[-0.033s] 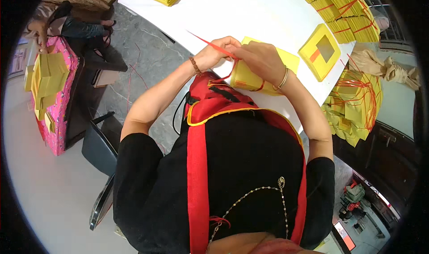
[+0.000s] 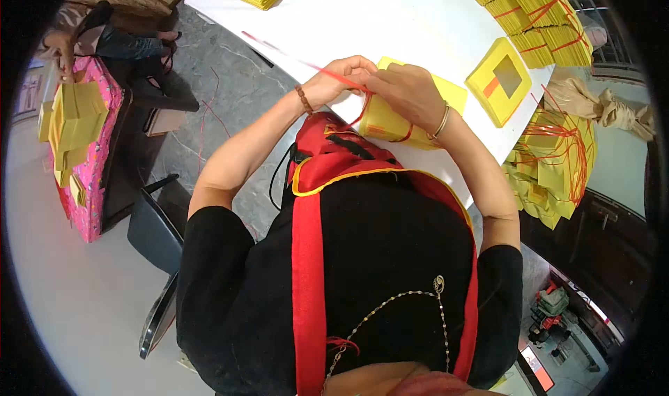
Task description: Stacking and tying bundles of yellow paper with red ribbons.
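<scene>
A thick stack of yellow paper sheets (image 2: pixel 390 123) lies at the near edge of the white table (image 2: pixel 390 26). My left hand (image 2: pixel 339 79) pinches a thin red string (image 2: pixel 279 51) that runs out to the upper left and loops down around the stack's left end. My right hand (image 2: pixel 410 93) rests on top of the stack, fingers curled over it and meeting my left hand at the string. A beaded bracelet is on my left wrist and a metal bangle on my right.
A square yellow sheet with a grey and orange centre (image 2: pixel 503 81) lies right of my hands. Tied yellow bundles (image 2: pixel 536 5) are piled at the table's far right, more (image 2: pixel 550 166) beyond its right edge. A person sits by a pink table (image 2: pixel 83 152) at left. A dark chair (image 2: pixel 157 229) stands beside me.
</scene>
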